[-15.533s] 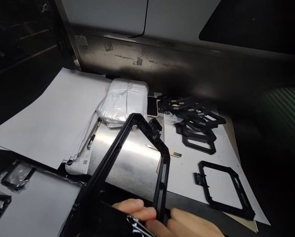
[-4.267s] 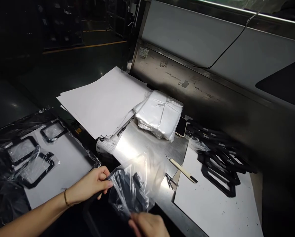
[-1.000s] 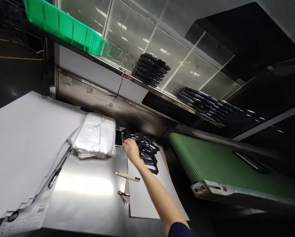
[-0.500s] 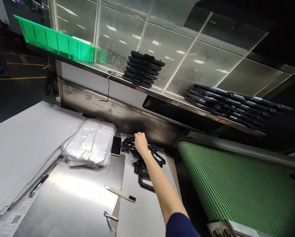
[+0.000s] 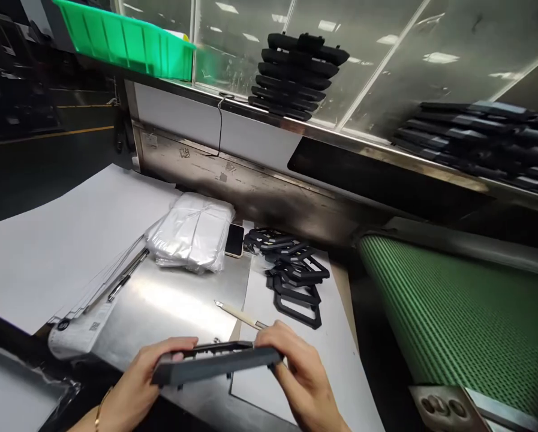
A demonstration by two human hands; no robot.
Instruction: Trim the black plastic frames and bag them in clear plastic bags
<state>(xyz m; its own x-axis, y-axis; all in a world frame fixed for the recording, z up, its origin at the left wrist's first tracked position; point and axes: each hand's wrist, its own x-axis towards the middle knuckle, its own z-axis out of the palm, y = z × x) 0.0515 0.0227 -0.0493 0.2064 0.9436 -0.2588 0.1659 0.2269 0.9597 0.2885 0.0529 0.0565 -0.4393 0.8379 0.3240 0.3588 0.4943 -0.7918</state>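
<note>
I hold a black plastic frame edge-on over the near edge of the steel table. My left hand grips its left end with the fingers curled under it. My right hand grips its right end, thumb and fingers wrapped round the edge. Further back on the white sheet lies a pile of several more black frames. A slim cream-handled knife rests on the table just behind the frame I hold.
A bundle of clear plastic bags and a phone lie at the back. White paper sheets with a pen cover the left. A green conveyor belt runs on the right. Stacked black parts and a green bin sit on the shelf.
My right hand has come back from the pile at the back with a black frame. Both hands now hold it near the table's front edge; the left hand has come into view.
</note>
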